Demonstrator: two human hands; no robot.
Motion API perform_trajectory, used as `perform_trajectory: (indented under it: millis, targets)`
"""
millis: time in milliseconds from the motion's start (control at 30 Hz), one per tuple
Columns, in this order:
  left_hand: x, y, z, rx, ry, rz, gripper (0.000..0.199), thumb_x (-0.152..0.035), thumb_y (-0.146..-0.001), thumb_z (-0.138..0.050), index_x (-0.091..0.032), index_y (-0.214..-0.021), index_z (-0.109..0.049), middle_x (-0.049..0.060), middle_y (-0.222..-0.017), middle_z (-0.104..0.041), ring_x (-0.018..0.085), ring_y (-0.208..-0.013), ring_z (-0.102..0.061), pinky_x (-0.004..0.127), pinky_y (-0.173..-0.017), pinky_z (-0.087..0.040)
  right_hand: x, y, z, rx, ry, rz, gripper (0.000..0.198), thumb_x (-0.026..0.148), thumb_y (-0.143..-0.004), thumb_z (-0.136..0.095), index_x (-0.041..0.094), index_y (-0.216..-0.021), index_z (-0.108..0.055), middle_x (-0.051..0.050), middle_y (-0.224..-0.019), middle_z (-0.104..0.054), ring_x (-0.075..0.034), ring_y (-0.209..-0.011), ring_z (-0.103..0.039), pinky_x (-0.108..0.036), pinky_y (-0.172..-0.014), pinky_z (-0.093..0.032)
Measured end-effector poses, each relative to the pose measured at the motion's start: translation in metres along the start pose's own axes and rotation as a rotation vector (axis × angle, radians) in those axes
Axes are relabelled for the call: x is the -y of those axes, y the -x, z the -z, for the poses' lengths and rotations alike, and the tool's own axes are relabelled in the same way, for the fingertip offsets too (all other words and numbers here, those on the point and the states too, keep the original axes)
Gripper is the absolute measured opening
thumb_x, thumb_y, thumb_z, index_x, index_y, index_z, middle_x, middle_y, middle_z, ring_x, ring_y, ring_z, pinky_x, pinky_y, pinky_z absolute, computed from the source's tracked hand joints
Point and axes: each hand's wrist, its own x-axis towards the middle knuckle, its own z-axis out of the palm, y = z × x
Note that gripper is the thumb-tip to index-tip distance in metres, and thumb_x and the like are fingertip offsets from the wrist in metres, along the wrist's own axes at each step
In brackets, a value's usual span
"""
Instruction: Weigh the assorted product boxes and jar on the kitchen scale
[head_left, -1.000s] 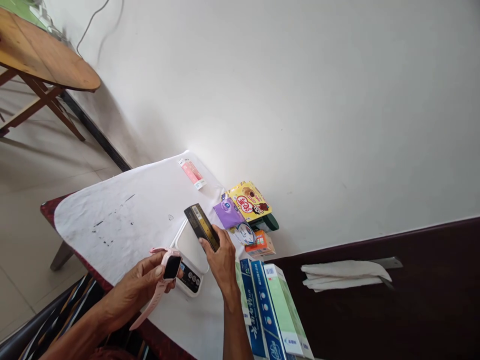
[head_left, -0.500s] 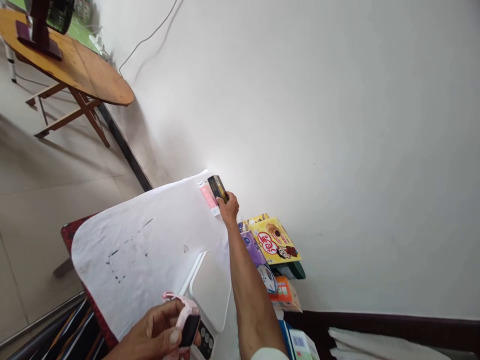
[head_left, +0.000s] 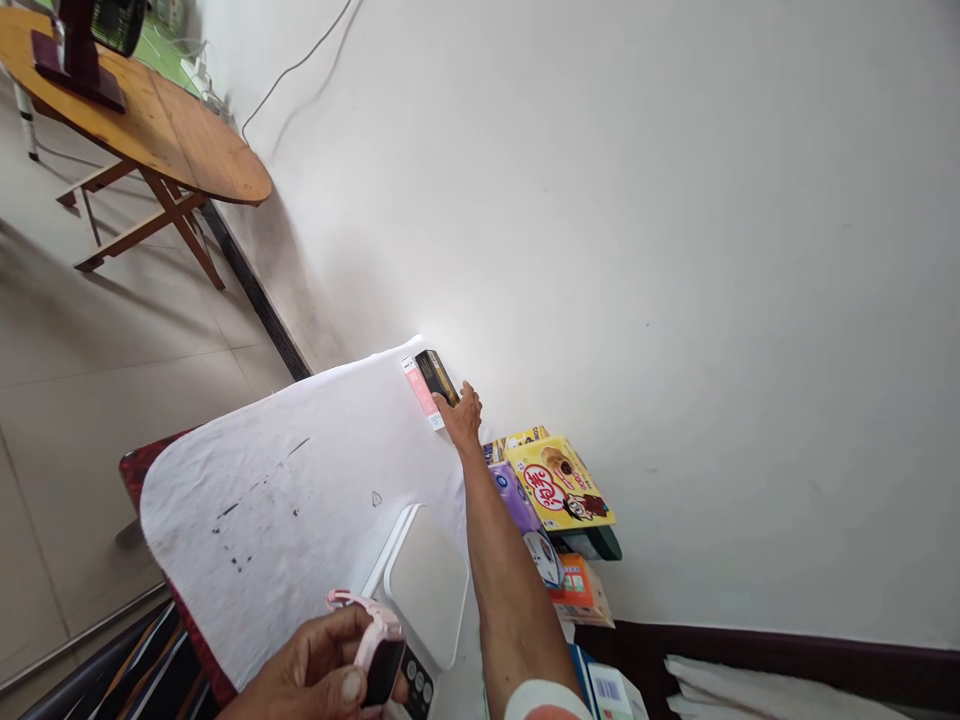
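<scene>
My left hand (head_left: 315, 665) is closed on a pink smartwatch (head_left: 384, 650) with a dark screen, held over the front end of a white kitchen scale (head_left: 426, 585). My right hand (head_left: 463, 412) reaches to the table's far end with its fingers apart. Its thumb is at the near end of a black box (head_left: 435, 374) with gold markings, and the other fingers stand off from the box's side. Against the black box's left side lies a pink and white box (head_left: 422, 393).
A white cloth (head_left: 285, 500) with dark marks covers the table. Several packages, among them a yellow box (head_left: 559, 485), a purple pack (head_left: 516, 497) and an orange pack (head_left: 581, 590), stand right of my right arm by the wall. A wooden folding table (head_left: 187, 140) bears a fan (head_left: 79, 75).
My right hand has loosened from the black box, its fingers spreading away. The black box now sits close alongside the pink and white box. My left hand still holds the smartwatch.
</scene>
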Motion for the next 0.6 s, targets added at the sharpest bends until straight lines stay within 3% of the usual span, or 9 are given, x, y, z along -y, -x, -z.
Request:
perform_trajectory:
  millis: [167, 333, 467, 600]
  targets:
    - [-0.005, 0.006, -0.004, -0.035, -0.155, -0.037, 0.053, -0.064, -0.077, -0.082, -0.021, -0.108, -0.079, 0.006, -0.092, -0.068, 0.019, -0.077, -0.052, 0.03, -0.076, -0.039, 0.008, 0.07, 0.041, -0.027, 0.005, 0.107, 0.058, 0.04, -0.088, -0.063, 0.012, -0.138, -0.057, -0.021, -0.137, -0.06, -0.034, -0.132, -0.051, -0.052, -0.109, -0.044]
    - [-0.007, 0.014, -0.006, -0.056, -0.185, -0.04, 0.041, -0.055, -0.085, -0.08, -0.023, -0.11, -0.08, 0.004, -0.095, -0.069, 0.018, -0.083, -0.054, 0.028, -0.079, -0.043, -0.015, 0.204, 0.099, -0.149, 0.039, 0.242, 0.045, 0.044, -0.099, -0.056, 0.017, -0.134, -0.061, -0.016, -0.128, -0.066, -0.029, -0.126, -0.058, -0.051, -0.11, -0.045]
    - [-0.007, 0.017, -0.004, -0.093, -0.167, 0.008, 0.038, -0.051, -0.08, -0.086, -0.023, -0.105, -0.082, 0.004, -0.094, -0.072, 0.016, -0.083, -0.057, 0.025, -0.08, -0.045, -0.054, 0.311, 0.145, -0.248, 0.198, 0.084, 0.044, 0.049, -0.103, -0.051, 0.018, -0.131, -0.063, -0.017, -0.127, -0.067, -0.032, -0.123, -0.059, -0.053, -0.107, -0.046]
    - [-0.01, 0.019, -0.007, -0.114, -0.185, 0.024, 0.039, -0.049, -0.077, -0.09, -0.021, -0.104, -0.083, 0.006, -0.098, -0.076, 0.017, -0.082, -0.06, 0.026, -0.079, -0.049, -0.09, 0.382, 0.174, -0.264, 0.311, -0.15, 0.059, 0.061, -0.102, -0.045, 0.013, -0.132, -0.064, -0.022, -0.123, -0.067, -0.038, -0.121, -0.06, -0.055, -0.104, -0.047]
